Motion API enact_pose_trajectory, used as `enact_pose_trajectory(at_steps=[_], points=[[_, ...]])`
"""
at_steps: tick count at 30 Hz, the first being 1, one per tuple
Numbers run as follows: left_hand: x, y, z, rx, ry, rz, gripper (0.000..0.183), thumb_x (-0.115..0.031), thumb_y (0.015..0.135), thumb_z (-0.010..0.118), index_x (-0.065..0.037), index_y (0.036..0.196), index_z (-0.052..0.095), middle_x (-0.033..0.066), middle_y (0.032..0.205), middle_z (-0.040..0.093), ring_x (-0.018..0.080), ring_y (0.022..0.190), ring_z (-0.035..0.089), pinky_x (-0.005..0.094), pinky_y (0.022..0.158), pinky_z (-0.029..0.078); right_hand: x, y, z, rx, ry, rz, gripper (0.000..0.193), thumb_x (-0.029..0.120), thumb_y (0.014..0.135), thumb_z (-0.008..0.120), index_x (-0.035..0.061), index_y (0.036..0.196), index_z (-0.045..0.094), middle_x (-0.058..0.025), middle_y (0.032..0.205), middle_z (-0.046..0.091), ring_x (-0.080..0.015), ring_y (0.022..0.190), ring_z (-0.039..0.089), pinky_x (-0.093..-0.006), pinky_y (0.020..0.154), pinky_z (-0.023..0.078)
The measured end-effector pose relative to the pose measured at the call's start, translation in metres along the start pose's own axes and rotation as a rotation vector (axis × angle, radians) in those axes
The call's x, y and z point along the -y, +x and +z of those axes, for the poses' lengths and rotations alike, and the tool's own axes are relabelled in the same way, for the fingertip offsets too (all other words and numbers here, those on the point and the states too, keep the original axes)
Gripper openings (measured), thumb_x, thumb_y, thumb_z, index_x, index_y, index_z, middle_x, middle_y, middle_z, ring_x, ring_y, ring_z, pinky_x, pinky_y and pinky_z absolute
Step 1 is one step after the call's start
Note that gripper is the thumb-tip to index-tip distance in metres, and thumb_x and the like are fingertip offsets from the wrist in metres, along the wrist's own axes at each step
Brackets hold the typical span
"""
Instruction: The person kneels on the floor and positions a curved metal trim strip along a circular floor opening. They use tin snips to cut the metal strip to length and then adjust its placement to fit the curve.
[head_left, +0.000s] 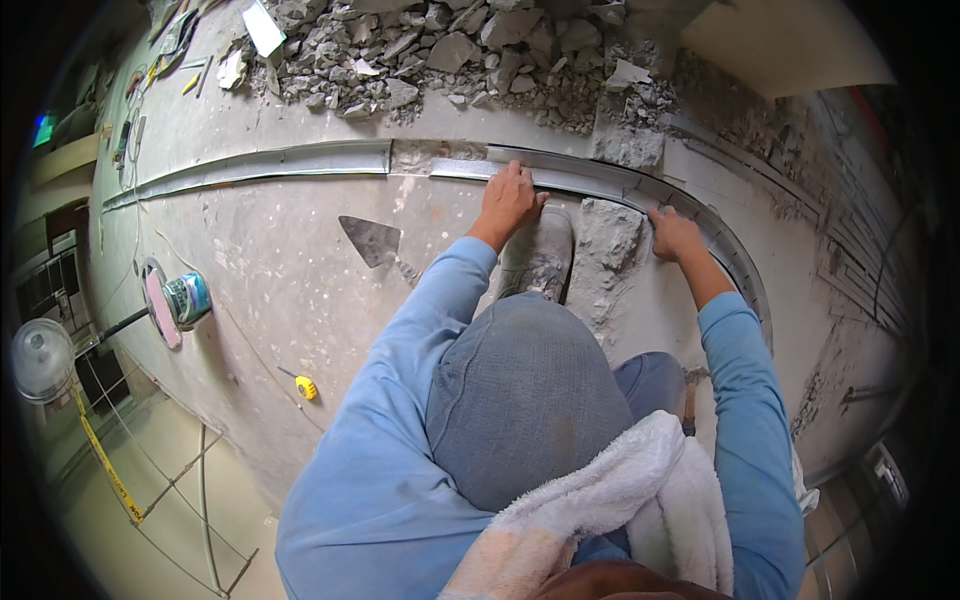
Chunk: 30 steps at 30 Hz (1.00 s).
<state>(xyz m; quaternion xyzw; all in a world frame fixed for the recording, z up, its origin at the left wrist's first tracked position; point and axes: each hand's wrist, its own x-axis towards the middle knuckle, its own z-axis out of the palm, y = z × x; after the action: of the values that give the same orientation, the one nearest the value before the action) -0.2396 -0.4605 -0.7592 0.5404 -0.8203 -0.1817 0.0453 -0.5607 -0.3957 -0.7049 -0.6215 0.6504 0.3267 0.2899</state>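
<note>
A long galvanized metal track (pixel 590 178) lies on the concrete floor in front of me, appearing curved toward the right. My left hand (pixel 510 205) is at its left part, fingertips over the metal and thumb at the near edge. Farther right, my right hand (pixel 677 236) pinches the near edge of the same track, its fingers partly hidden. My dusty shoe (pixel 545 245) stands just behind the track, beside a broken strip of concrete (pixel 605 250). Left of a gap in line with it lies a second metal track (pixel 270 165). A pointed trowel (pixel 370 241) rests on the floor near my left forearm.
Broken concrete rubble (pixel 450 55) is heaped beyond the tracks. To the left are a yellow tape measure (pixel 306 388), a can (pixel 188 298), a fan (pixel 43 360) and a thin cable. Hand tools (pixel 190 82) lie at the far left. Long strips (pixel 860 290) lie at the right.
</note>
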Motion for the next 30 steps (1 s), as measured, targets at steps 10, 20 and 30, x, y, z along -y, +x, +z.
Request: enact_pose_trajectory(at_steps=[10,20,30], points=[[0.052,0.020,0.019,-0.008,-0.157,-0.098,0.021,-0.023,0.089,0.063,-0.003,0.091,0.071,0.0217,0.101,0.068,0.0432,0.089,0.068,0.0525,0.079,0.054,0.003,-0.001,-0.004,0.012,-0.005,0.020,0.060,0.013,0.086,0.059,0.0183,0.145,0.047,-0.0199,0.144,0.052,-0.0417,0.124,0.061,-0.0523,0.100,0.052],[0.117,0.029,0.003,-0.009,-0.155,-0.125,0.015,-0.013,0.081,0.067,-0.004,0.090,0.074,0.0191,0.097,0.068,0.0377,0.098,0.066,0.0491,0.087,0.054,0.000,0.003,0.004,-0.025,0.014,0.002,0.064,0.012,0.081,0.063,0.0159,0.143,0.047,-0.0230,0.138,0.054,-0.0437,0.119,0.062,-0.0531,0.097,0.053],[0.121,0.032,-0.001,-0.012,-0.203,-0.197,0.030,-0.030,0.078,0.083,-0.005,0.092,0.075,0.0195,0.100,0.069,0.0375,0.102,0.065,0.0463,0.088,0.053,-0.003,0.008,0.010,-0.052,-0.005,-0.012,0.064,0.013,0.085,0.060,0.0170,0.147,0.046,-0.0220,0.142,0.053,-0.0434,0.122,0.061,-0.0514,0.098,0.053]])
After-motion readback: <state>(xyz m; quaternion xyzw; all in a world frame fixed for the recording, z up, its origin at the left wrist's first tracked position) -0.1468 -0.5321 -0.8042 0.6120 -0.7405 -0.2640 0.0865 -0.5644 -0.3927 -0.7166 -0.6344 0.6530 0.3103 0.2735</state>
